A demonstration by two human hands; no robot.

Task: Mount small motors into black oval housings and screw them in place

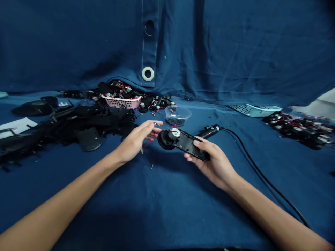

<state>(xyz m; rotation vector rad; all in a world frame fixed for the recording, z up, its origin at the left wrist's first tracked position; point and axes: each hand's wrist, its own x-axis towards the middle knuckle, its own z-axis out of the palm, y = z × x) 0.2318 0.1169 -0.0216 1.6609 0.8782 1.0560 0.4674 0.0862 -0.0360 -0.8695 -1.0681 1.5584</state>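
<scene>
My right hand grips a long black plastic housing, thumb on its inner face and fingers beneath. The housing's round end, with a small motor topped by a white disc, points left. My left hand is closed loosely around thin red wires that run to that end. A small metal piece shows at its fingertips. Another small part dangles on a thin lead below. Behind the housing lies a black electric screwdriver, partly hidden by the housing and right hand.
A clear bowl with small dark screws stands behind my hands. A pink basket holds wired parts. Black plastic parts are heaped on the left; wired assemblies and a teal basket lie right. The screwdriver's cable runs down the right side.
</scene>
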